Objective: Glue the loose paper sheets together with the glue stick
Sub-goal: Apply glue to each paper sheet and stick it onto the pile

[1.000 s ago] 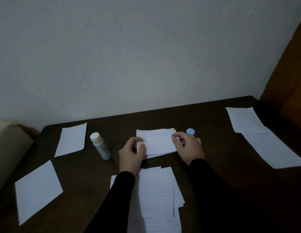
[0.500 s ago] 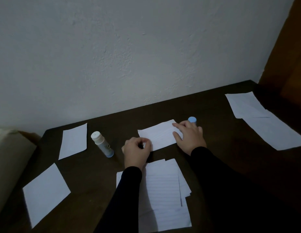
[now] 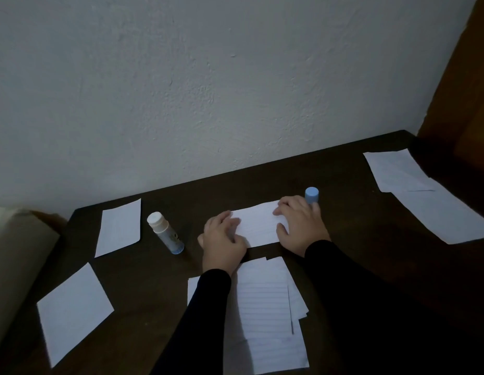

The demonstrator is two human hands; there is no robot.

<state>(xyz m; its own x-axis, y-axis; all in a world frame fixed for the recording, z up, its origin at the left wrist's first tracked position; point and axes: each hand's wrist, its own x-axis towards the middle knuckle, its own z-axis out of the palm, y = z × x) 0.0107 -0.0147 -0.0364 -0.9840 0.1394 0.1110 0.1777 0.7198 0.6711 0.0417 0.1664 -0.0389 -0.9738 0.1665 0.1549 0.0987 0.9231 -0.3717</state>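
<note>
Both hands lie palm-down on the lined sheet [image 3: 258, 224]: left hand [image 3: 223, 243] with fingers loosely spread, right hand [image 3: 300, 226] with fingers flat, pressing.

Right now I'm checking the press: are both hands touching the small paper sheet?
Touching. The head view shows the left hand on the small paper sheet's left end and the right hand on its right end.

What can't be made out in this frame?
Head view only:
- Glue line under the small sheet: covered by the paper and both hands, left, right.
- Glue stick label: too dim and small.
- Blue cap base: behind right fingers.
- Stack: left edge under sleeve.
</note>
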